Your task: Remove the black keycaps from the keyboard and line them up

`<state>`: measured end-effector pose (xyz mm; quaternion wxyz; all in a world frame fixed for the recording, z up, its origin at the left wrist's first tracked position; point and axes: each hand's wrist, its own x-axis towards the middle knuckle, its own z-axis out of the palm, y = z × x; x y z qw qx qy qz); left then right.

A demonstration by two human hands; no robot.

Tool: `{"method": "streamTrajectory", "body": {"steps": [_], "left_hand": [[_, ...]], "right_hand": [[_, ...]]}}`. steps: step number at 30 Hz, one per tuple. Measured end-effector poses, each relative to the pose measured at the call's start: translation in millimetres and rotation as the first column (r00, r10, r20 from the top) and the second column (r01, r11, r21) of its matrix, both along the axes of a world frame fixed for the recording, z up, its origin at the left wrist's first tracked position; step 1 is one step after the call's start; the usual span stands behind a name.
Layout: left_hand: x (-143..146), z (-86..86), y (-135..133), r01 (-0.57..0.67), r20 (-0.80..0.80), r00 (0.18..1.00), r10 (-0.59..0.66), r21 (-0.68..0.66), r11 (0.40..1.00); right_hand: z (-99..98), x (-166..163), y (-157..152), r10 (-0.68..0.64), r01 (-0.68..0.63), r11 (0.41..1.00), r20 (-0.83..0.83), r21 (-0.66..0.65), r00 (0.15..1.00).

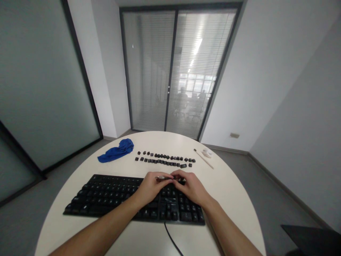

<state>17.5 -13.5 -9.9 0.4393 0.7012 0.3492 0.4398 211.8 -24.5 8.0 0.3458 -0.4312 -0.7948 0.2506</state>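
Note:
A black keyboard [106, 195] lies on the round white table [234, 192], its cable running toward me. Both hands rest over its upper right part. My left hand [151, 186] has its fingers closed around a thin metal tool [163, 177] that points right. My right hand [190, 186] pinches at the tool's tip, over the top row of keys; what is under its fingers is hidden. Beyond the keyboard, two rows of loose black keycaps [163, 159] lie on the table.
A crumpled blue cloth [117, 151] lies at the far left of the table. A thin stick-like brush [204, 159] and a small white object [207, 153] lie at the far right. Glass doors with blinds stand behind the table.

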Motion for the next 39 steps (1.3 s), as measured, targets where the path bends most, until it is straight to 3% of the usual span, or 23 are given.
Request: {"method": "streamTrajectory", "body": {"steps": [12, 20, 30, 39], "left_hand": [[-2.4, 4.2, -3.3, 0.061, -0.106, 0.994, -0.036, 0.242, 0.968], [-3.8, -1.8, -4.8, 0.238, -0.405, 0.911, -0.079, 0.358, 0.903], [-3.7, -1.8, -5.0, 0.246, -0.438, 0.897, -0.054, 0.395, 0.885], [-4.5, 0.4, -5.7, 0.286, -0.499, 0.864, -0.063, 0.384, 0.878]], "right_hand": [[-4.9, 11.2, 5.4, 0.055, -0.066, 0.993, -0.102, -0.101, 0.993], [-13.7, 11.5, 11.6, 0.019, -0.043, 0.988, -0.160, -0.150, 0.987], [-8.5, 19.8, 9.4, 0.038, -0.037, 0.995, 0.010, -0.088, 0.999], [-13.4, 21.0, 17.3, -0.014, -0.063, 0.968, -0.302, -0.241, 0.953]]}}
